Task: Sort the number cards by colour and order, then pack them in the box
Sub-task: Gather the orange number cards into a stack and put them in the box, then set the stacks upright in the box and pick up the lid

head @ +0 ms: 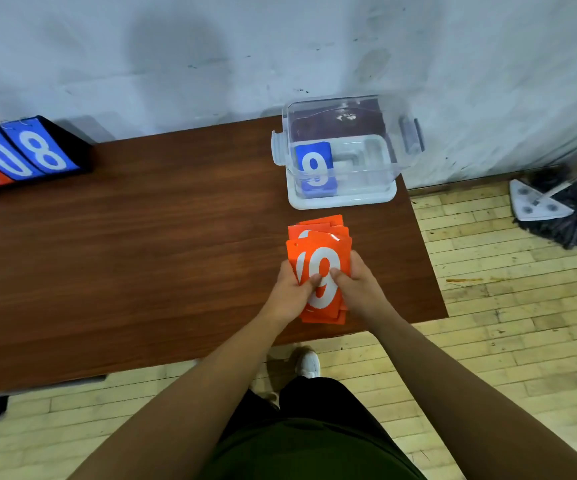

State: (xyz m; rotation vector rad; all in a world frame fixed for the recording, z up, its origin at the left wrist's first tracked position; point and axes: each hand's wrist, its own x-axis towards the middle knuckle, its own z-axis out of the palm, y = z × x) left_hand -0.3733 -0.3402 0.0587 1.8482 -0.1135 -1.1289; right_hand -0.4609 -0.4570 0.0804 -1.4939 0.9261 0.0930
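Head view, looking down. Near the front right part of a dark wooden table (141, 237), a loosely squared stack of orange number cards (320, 244), white 9 uppermost, a few cards fanned out at the far end. Gripped from both sides: left hand (289, 296) curled round the left edge, right hand (358, 289) curled round the right edge, both thumbs pressed on the top card's face. Nothing else held.

Just beyond the stack, near but not touching, a clear plastic box (394, 140) with side clips, open at the top. Inside, toward its left side, a blue card (314, 168) showing 9. Impossible to tell how many blue cards behind it. Right part of the box apparently free.

Judged from this: blue set probably sorted and packed; orange set gathered, likely in mid-squaring, order beneath the top card hidden. Left to do: setting the orange stack into the box beside the blue, then perhaps closing it. No lid clearly identifiable.

Far left on the table, a flip scoreboard (20, 154) showing blue 0 and 8. On the floor at right, a mop head (557, 216).
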